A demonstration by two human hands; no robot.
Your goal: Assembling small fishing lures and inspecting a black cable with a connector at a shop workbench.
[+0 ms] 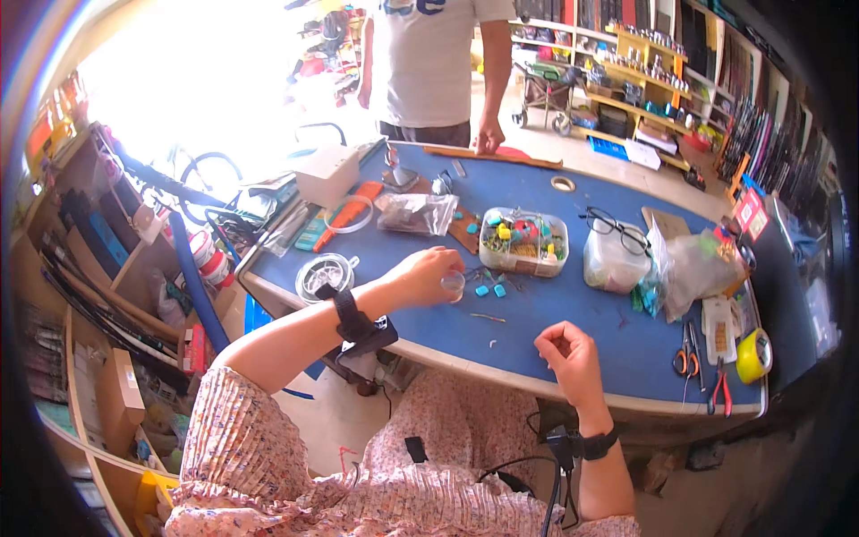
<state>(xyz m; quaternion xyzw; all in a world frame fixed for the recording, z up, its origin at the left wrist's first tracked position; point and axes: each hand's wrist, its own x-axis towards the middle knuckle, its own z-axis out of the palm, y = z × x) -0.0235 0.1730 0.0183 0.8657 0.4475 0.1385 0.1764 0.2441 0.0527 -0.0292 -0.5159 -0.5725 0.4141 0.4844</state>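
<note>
My left hand (pixel 422 277) is over the near left part of the blue table, its fingers closed on a small clear round container (pixel 453 285). To the right, my right hand (pixel 573 356) hovers above the front edge with thumb and fingers pinched together; whatever may be between them is hidden. Between the hands lie small turquoise pieces (pixel 498 290) and a thin twig-like strip (pixel 488 318). Behind them stands a clear plastic box (pixel 523 261) of colourful small parts. A round clear case (pixel 326 277) sits beside my left forearm.
On the right are a tub (pixel 616 262) with eyeglasses (pixel 617 225) on top, plastic bags (pixel 702 268), scissors (pixel 687 360), red-handled pliers (pixel 719 390) and yellow tape (pixel 753 356). A zip bag (pixel 417 214) and white box (pixel 327 176) are farther back. A person (pixel 429 72) stands across the table (pixel 573 295).
</note>
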